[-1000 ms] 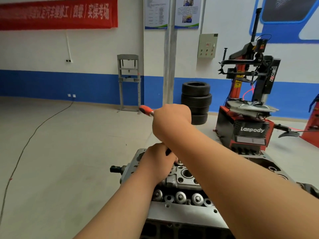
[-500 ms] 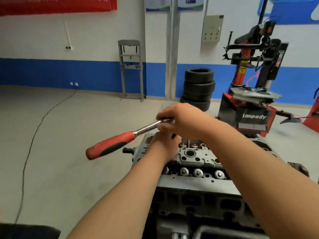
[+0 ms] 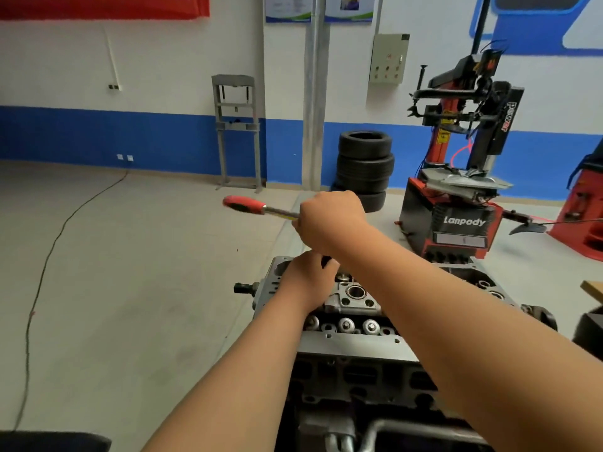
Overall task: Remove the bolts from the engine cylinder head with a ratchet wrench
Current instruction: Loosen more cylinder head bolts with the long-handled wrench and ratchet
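Two bare hands work a ratchet wrench over an engine cylinder head in a workshop.
The right hand is curled round the wrench's metal shaft, with the red grip pointing left, above the head's far end. The left hand rests on that far end, just below the right. Its fingers are hidden, so I cannot tell whether it grips anything, though it seems to steady the wrench's dark lower end. The cylinder head sits low in the centre. Behind it stand stacked tyres and a red tyre changer.
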Available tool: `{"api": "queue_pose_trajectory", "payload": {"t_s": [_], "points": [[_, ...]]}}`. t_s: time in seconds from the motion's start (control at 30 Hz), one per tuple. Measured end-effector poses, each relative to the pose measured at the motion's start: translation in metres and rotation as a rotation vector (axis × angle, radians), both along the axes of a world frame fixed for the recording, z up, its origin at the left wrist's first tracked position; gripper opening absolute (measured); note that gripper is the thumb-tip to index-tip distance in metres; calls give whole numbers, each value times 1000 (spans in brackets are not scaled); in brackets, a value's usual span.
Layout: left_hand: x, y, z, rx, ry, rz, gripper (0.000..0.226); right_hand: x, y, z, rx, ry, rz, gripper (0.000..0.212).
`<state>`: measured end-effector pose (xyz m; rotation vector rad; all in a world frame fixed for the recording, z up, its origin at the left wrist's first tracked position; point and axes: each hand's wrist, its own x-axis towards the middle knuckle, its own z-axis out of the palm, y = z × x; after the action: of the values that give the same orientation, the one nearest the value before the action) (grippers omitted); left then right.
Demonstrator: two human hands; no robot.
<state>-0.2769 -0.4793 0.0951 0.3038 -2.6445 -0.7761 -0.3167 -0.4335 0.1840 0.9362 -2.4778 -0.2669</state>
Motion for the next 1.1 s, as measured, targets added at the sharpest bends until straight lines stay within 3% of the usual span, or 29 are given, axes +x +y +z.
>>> {"api": "queue_pose_trajectory", "payload": {"t_s": [0.13,0.27,0.37,0.5,0.63,0.73,0.8,0.87,0.9,0.97,1.1], "points": [[-3,-2,-2,198,-34,17,12,4,34,4,24,-215,397,29],[-7,-2,-3,109,-82,9,30,5,64,13,26,-322,552,34],[-4,1,-2,165,-38,-29,28,7,51,15,100,-202,449,29],[-2,1,-4,186,67,9,31,3,-2,17,110,-3,93,25],[-5,3,-5,244,83,55,39,-12,-32,24,217,-181,-312,6],[-2,5,-5,219,119,5,41,-21,-28,28,241,-203,-353,30],[-2,5,-5,199,115,-24,43,-20,-19,22,184,-168,-239,43],[-5,1,-5,167,75,-24,40,-13,-6,11,108,-34,-9,24],[-6,0,-6,119,35,-19,38,-8,3,7,82,-3,115,27],[-7,-2,-7,56,-38,-23,35,1,23,5,89,-50,316,33],[-4,-1,-5,193,30,-48,24,4,40,17,209,-119,496,30]]}}
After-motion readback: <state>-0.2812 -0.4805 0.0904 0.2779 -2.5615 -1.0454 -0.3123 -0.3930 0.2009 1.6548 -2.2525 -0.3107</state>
